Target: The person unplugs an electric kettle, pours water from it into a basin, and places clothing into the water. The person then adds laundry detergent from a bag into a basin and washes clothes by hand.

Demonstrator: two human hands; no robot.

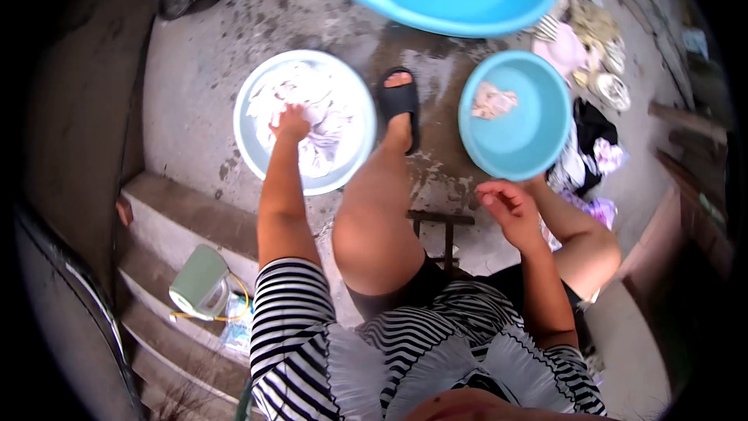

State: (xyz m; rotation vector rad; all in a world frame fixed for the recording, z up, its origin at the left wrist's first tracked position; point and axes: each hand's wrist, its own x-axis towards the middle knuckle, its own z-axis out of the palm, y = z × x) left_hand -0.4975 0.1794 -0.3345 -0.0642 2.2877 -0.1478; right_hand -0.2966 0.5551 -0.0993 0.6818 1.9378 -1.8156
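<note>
A white basin [243, 113] on the wet ground holds a heap of pale, wet cloth [331, 121]. My left hand [291, 122] reaches down onto this cloth; its fingertips are partly lost among the folds, so a grip cannot be made out. To the right, my right hand [508, 206] hovers above my bent leg, just below a light-blue basin [518, 140], fingers loosely curled and apart, with nothing in it. A small pale pink cloth [492, 100] lies inside that basin.
A large blue tub [467, 0] stands at the top. Piles of clothes [596, 144] lie along the right. Concrete steps [183, 214] at lower left carry a green-and-white container [200, 281]. Part of a stool frame [448, 238] shows between my legs.
</note>
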